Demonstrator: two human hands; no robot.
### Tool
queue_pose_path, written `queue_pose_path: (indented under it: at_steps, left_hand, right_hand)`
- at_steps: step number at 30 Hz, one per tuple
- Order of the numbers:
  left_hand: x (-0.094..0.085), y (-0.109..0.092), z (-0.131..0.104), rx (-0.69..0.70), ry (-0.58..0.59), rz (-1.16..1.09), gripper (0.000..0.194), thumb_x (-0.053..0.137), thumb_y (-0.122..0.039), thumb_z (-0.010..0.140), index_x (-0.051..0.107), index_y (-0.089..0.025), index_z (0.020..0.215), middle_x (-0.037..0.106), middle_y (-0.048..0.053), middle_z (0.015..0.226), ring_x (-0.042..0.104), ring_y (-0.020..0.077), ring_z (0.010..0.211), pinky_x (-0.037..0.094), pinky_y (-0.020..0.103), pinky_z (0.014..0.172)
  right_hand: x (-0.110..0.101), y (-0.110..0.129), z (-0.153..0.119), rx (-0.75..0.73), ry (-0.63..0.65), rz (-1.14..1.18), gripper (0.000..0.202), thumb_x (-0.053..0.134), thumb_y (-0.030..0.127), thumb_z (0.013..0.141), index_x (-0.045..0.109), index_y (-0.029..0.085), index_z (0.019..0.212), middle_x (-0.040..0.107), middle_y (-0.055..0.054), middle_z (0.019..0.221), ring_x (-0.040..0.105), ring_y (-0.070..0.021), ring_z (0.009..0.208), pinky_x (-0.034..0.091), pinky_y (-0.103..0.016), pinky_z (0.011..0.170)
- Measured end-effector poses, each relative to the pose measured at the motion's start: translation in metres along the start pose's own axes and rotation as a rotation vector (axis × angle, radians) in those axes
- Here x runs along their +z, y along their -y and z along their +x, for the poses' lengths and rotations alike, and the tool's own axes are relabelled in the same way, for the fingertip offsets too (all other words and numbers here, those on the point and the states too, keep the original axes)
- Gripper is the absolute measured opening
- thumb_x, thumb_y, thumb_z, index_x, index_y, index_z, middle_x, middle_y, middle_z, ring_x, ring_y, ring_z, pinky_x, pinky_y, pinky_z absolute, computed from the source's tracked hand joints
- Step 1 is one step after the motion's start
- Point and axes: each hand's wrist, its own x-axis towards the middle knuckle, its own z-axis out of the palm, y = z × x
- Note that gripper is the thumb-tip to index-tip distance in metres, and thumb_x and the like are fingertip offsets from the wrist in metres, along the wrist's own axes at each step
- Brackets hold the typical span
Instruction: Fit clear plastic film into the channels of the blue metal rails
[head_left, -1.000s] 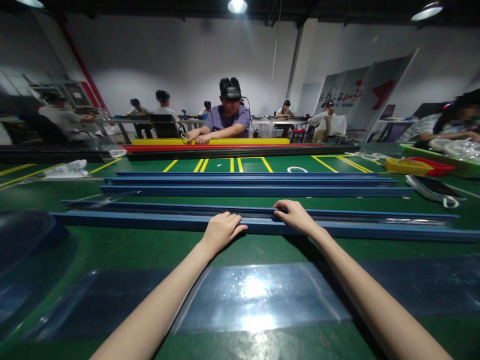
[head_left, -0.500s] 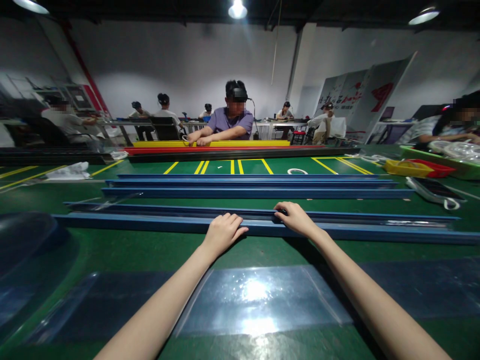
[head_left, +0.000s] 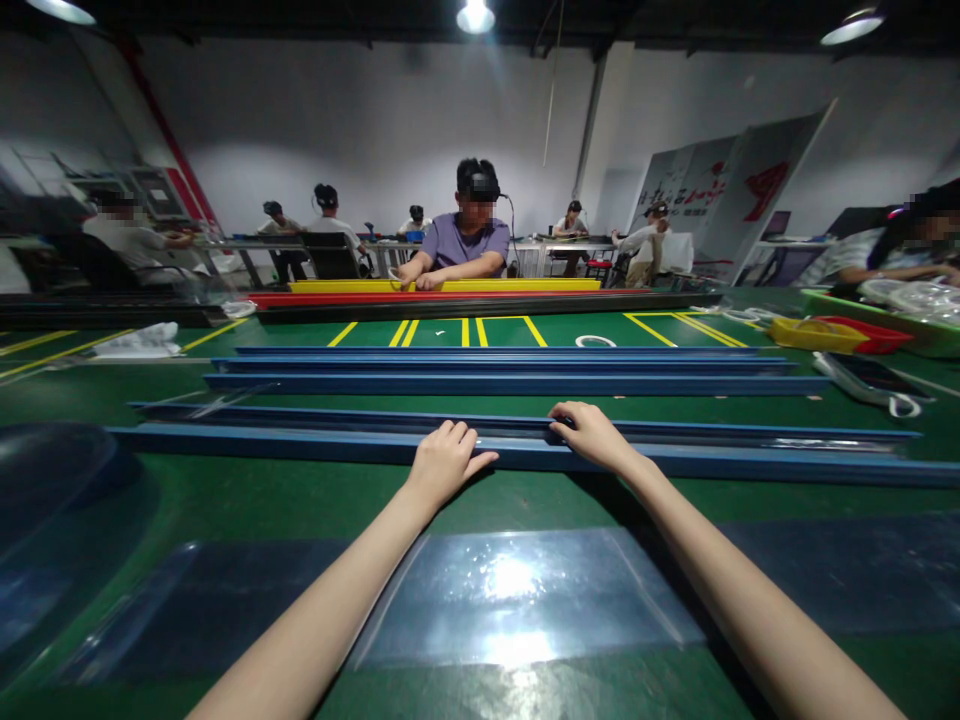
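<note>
Your left hand (head_left: 444, 467) and curled right hand (head_left: 594, 437) touch blue rails (head_left: 720, 464), clamping unclear; the clear sheet (head_left: 585, 590) lies apart, nearer than both.

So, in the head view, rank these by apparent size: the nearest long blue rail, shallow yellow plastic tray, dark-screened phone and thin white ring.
1. Long blue rail
2. Yellow tray and dark-screened phone: too alike to rank
3. White ring

Your green table (head_left: 525, 505), spanning the frame: blue rails (head_left: 517, 385) across centre; clear sheet (head_left: 450, 600), lower centre.
</note>
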Motion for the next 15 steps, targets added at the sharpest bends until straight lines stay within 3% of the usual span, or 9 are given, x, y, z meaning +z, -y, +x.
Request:
queue_pose_path:
  at_steps: [7,15]
  left_hand:
    - [-0.008,0.004,0.006,-0.079,0.111,-0.084,0.047,0.04,-0.058,0.078,0.059,-0.016,0.068,0.06,0.007,0.079,0.053,0.0207,0.084,0.042,0.028,0.064]
    - [-0.014,0.004,0.011,-0.168,0.237,-0.079,0.053,0.038,-0.063,0.076,0.059,-0.015,0.077,0.061,0.01,0.08,0.057,0.0239,0.081,0.044,0.032,0.065]
  right_hand:
    - [-0.001,0.001,0.0,-0.01,0.009,0.001,0.018,0.046,0.023,0.079,0.061,0.016,0.087,0.064,-0.007,0.088,0.056,-0.0174,0.083,0.038,-0.024,0.073]
    - [-0.002,0.001,-0.001,-0.028,0.009,0.002,0.018,0.046,0.022,0.08,0.061,0.016,0.087,0.064,-0.007,0.087,0.056,-0.0176,0.083,0.038,-0.024,0.073]
